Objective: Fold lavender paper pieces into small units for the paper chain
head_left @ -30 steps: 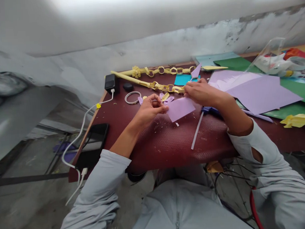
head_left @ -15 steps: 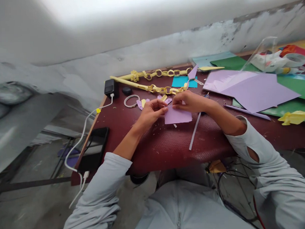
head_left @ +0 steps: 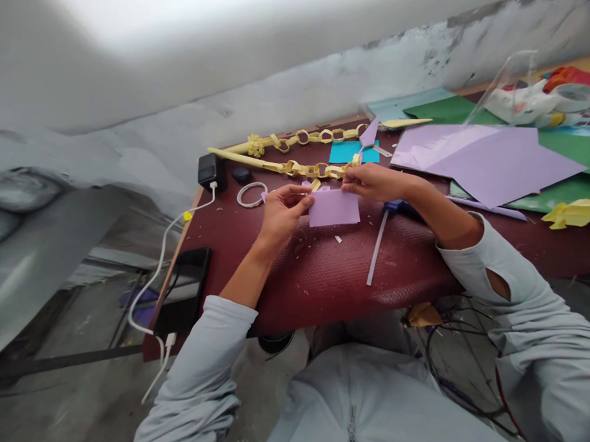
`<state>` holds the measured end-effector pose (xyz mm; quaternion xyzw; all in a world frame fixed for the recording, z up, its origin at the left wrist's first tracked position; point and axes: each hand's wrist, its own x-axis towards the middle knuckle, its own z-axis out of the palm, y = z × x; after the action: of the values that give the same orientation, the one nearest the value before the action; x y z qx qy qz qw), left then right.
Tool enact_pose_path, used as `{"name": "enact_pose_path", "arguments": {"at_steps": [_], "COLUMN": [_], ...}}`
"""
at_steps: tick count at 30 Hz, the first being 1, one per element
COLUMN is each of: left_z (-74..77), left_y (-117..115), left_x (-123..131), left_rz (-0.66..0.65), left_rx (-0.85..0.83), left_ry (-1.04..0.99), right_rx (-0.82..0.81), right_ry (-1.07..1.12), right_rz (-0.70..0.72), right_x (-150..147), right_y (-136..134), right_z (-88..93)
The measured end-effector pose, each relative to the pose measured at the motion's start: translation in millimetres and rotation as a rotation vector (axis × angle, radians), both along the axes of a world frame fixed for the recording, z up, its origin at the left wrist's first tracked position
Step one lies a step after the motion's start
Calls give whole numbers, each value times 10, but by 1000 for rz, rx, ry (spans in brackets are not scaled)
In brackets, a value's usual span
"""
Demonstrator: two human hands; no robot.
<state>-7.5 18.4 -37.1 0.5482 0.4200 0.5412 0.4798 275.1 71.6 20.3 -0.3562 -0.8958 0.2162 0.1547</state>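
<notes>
A folded sheet of purple paper [head_left: 334, 208] is held up over the table between my two hands. My left hand [head_left: 285, 211] pinches its upper left corner between thumb and fingers. At the upper right corner, my right hand [head_left: 367, 181] grips the top edge with closed fingertips. Behind the sheet, yellow and purple paper pieces [head_left: 315, 185] are partly hidden. A glue gun [head_left: 395, 206] lies under my right forearm, with a pale glue stick [head_left: 377, 247] pointing toward the table's front edge.
Yellow paper chains [head_left: 317, 170] and rolled yellow paper sticks lie toward the wall. A tape ring [head_left: 252, 195], a black charger [head_left: 208, 170] and a phone [head_left: 184, 289] are at left. Purple sheets [head_left: 503, 162], green sheets and a tape dispenser [head_left: 518, 103] fill the right.
The folded purple paper has risen slightly and shifted left. My right hand has slid from over its top edge to the upper right corner, so more of the sheet shows.
</notes>
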Motion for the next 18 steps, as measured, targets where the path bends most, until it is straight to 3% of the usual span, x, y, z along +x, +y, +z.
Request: {"name": "enact_pose_path", "arguments": {"at_steps": [7, 10, 13, 15, 18], "left_z": [-12, -15, -23, -29, -38], "left_y": [14, 54, 78, 69, 32], "left_x": [22, -41, -72, -38, 64], "left_rz": [26, 102, 140, 117, 52], "left_rx": [47, 54, 49, 34, 27], "left_ry": [21, 17, 12, 17, 23], "right_rx": [116, 257, 372, 404, 415], "right_ry": [-90, -148, -45, 54, 99], "right_rz": [-14, -111, -226, -203, -56], "right_x": [130, 286, 310, 195, -78], "right_y": [135, 239, 229, 133, -56], "right_z": [-90, -121, -85, -39, 0]}}
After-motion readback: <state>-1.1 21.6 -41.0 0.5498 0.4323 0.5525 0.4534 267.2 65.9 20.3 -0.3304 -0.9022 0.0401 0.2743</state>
